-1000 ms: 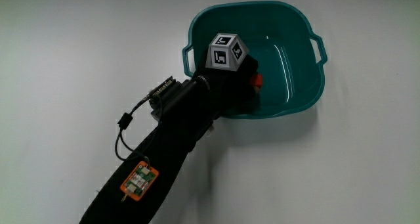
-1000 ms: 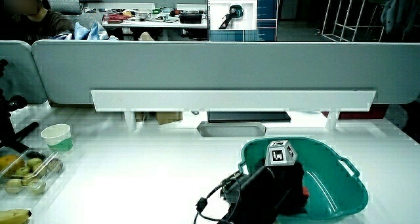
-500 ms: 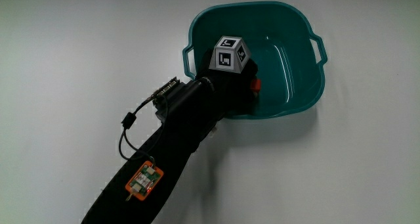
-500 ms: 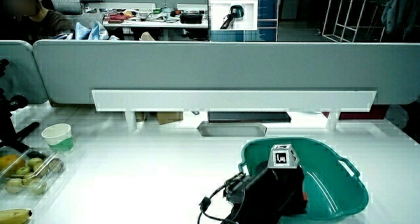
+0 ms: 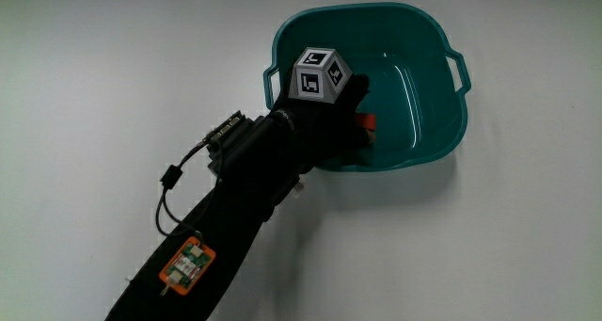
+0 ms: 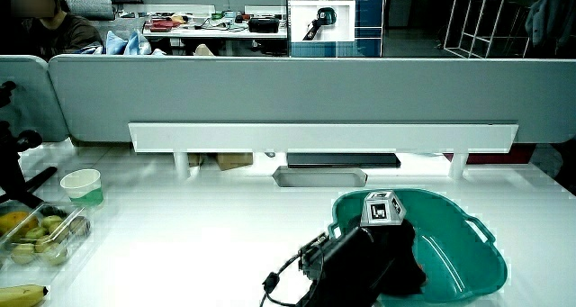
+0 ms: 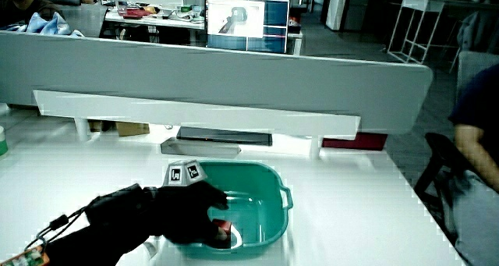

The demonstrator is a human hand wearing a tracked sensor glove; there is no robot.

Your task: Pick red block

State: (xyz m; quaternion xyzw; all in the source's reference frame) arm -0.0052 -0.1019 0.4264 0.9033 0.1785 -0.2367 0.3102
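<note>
The red block (image 5: 369, 123) lies inside the teal basin (image 5: 423, 15), against the wall nearest the person. Only a small red edge of it shows past the fingertips. The hand (image 5: 339, 114) reaches over the basin's rim and down into it, with the patterned cube (image 5: 320, 72) on its back. In a side view the fingers curl around the red block (image 7: 224, 228), and the hand (image 7: 195, 211) rests low in the basin (image 7: 273, 180). In a side view the hand (image 6: 387, 253) hides the block inside the basin (image 6: 477, 253).
An orange tag (image 5: 185, 264) and a black cable sit on the forearm. In a side view a paper cup (image 6: 84, 186), a clear tray of fruit (image 6: 36, 235) and a banana (image 6: 18, 295) stand at the table's edge, away from the basin. A low grey partition (image 6: 288, 91) bounds the table.
The hand has closed in over the red block, which is now hidden in a side view where it showed before. The forearm has shifted slightly.
</note>
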